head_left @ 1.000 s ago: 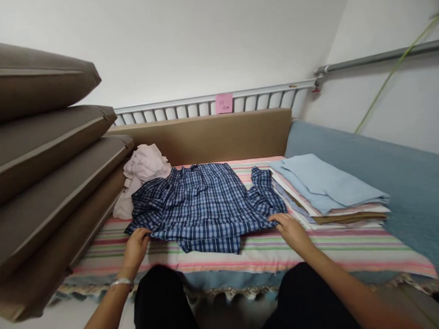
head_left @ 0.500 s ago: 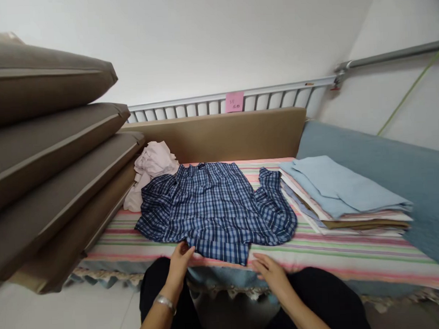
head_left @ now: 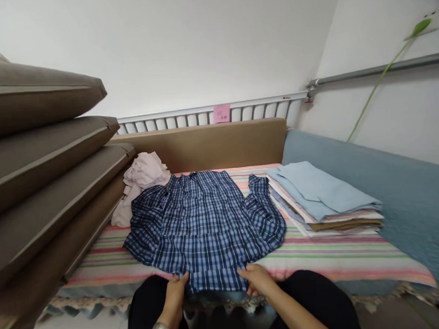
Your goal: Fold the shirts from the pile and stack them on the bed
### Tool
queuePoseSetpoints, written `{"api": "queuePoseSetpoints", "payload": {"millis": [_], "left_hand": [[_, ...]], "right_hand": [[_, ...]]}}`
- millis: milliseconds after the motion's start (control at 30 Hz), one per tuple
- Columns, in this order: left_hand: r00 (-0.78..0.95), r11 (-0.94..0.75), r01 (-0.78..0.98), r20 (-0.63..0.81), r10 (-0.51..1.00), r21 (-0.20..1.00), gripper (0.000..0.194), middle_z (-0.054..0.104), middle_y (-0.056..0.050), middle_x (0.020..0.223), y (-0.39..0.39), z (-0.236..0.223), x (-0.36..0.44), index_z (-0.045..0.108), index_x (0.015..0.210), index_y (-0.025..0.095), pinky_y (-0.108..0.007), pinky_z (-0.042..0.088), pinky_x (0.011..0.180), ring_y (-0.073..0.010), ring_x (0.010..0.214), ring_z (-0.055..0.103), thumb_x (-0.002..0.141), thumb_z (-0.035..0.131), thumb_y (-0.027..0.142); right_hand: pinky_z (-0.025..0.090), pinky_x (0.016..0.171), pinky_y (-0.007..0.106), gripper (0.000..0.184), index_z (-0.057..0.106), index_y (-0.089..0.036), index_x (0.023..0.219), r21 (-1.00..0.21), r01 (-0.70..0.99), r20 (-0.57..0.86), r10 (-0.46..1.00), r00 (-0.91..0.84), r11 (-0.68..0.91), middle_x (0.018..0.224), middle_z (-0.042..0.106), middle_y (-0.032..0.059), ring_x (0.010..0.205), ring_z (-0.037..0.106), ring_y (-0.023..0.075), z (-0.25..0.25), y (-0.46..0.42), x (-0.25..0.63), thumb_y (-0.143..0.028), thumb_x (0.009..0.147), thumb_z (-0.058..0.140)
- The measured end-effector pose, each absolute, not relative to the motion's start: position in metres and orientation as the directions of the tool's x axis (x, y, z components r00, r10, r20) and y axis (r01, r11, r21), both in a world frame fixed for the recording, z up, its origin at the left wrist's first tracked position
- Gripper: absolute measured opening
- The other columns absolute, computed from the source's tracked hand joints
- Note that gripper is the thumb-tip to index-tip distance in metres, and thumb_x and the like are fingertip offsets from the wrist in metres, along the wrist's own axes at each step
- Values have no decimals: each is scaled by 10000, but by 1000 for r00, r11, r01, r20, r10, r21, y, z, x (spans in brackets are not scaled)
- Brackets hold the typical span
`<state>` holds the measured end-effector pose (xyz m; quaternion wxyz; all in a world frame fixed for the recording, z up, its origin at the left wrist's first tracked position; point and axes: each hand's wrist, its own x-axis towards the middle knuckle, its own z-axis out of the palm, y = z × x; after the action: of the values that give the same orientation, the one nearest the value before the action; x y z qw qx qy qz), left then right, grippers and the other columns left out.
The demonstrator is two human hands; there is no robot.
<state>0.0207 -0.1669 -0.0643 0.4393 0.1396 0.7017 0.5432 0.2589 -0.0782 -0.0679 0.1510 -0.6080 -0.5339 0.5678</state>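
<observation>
A blue plaid shirt (head_left: pixel 203 222) lies spread on the striped sheet (head_left: pixel 334 256), collar toward the far headboard. My left hand (head_left: pixel 176 288) pinches the left corner of the shirt's near hem. My right hand (head_left: pixel 257 278) grips the right corner of the same hem. Both hands sit at the bed's front edge, just above my knees in black trousers. The shirt's right sleeve is bunched beside a stack of folded clothes.
A stack of folded clothes (head_left: pixel 325 199), pale blue on top, sits at the right. A crumpled pale pink garment (head_left: pixel 142 179) lies at the back left. Brown cushions (head_left: pixel 47 180) are piled along the left. A blue blanket (head_left: pixel 404 196) covers the right side.
My hands left the shirt's outer sides, came together at the near hem and took hold of it. The shirt has been pulled toward me and lies flatter.
</observation>
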Motion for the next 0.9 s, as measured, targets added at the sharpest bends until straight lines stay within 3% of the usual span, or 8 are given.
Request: {"api": "queuePoseSetpoints", "payload": {"millis": [167, 267, 400, 467, 567, 633, 733, 900], "left_hand": [[-514, 509, -249, -558, 651, 824, 326, 556, 9, 547, -174, -75, 18, 515, 737, 196, -344, 471, 492, -211, 521, 595, 620, 650, 469], [-473, 642, 37, -553, 686, 766, 289, 591, -21, 538, -185, -67, -5, 545, 797, 195, -370, 479, 516, -247, 524, 617, 710, 550, 470], [-421, 408, 667, -136, 897, 623, 253, 691, -106, 787, -183, -43, -39, 592, 813, 186, -383, 496, 764, -257, 808, 661, 790, 452, 396], [-334, 212, 788, 113, 936, 578, 305, 690, -121, 960, -166, -33, -40, 608, 927, 178, -376, 464, 884, -241, 950, 633, 825, 413, 390], [-167, -10, 879, 328, 930, 476, 372, 639, -114, 1147, -130, -32, -21, 585, 1102, 171, -380, 404, 999, -214, 1109, 561, 861, 378, 364], [-74, -73, 915, 342, 937, 397, 404, 560, -100, 1282, -110, -39, -9, 534, 1208, 178, -390, 376, 1031, -205, 1216, 479, 874, 371, 336], [-100, 29, 959, 242, 965, 282, 457, 426, -67, 1416, -96, -55, -12, 443, 1314, 215, -453, 310, 1067, -231, 1323, 344, 882, 378, 347], [-310, 297, 950, 172, 935, 101, 499, 323, -34, 1473, -116, -71, -58, 389, 1357, 266, -519, 178, 1102, -269, 1376, 219, 884, 364, 424]], "right_hand": [[322, 315, 159, 285, 455, -188, 594, -723, 590, -552, 814, -179, -360, 352, 491, -40, 318, 502, 106, -73, -89, 259, -320, 847, 472], [348, 350, 182, 324, 513, -177, 554, -711, 633, -535, 820, -204, -307, 388, 541, -13, 334, 514, 112, -60, -87, 276, -336, 836, 488], [422, 489, 222, 318, 583, -191, 617, -738, 675, -175, 966, -191, 0, 511, 622, 3, 475, 594, 137, -26, -69, 305, -347, 850, 435], [471, 624, 259, 310, 624, -199, 702, -695, 696, 79, 982, -170, 177, 684, 692, 32, 655, 648, 172, -11, -58, 309, -343, 857, 397], [465, 838, 308, 337, 661, -194, 931, -629, 693, 273, 935, -226, 351, 991, 697, 69, 920, 635, 199, -2, -48, 295, -328, 874, 357], [415, 952, 335, 382, 628, -175, 1095, -576, 688, 303, 897, -323, 442, 1141, 647, 87, 1075, 579, 208, -7, -46, 279, -320, 887, 342], [318, 1052, 395, 439, 525, -183, 1270, -459, 726, 271, 859, -433, 511, 1318, 529, 80, 1270, 414, 227, -26, -42, 266, -345, 898, 358], [261, 1060, 482, 485, 489, -220, 1314, -211, 924, 154, 944, -291, 319, 1408, 419, 100, 1326, 315, 294, -65, -19, 295, -414, 872, 435]]}}
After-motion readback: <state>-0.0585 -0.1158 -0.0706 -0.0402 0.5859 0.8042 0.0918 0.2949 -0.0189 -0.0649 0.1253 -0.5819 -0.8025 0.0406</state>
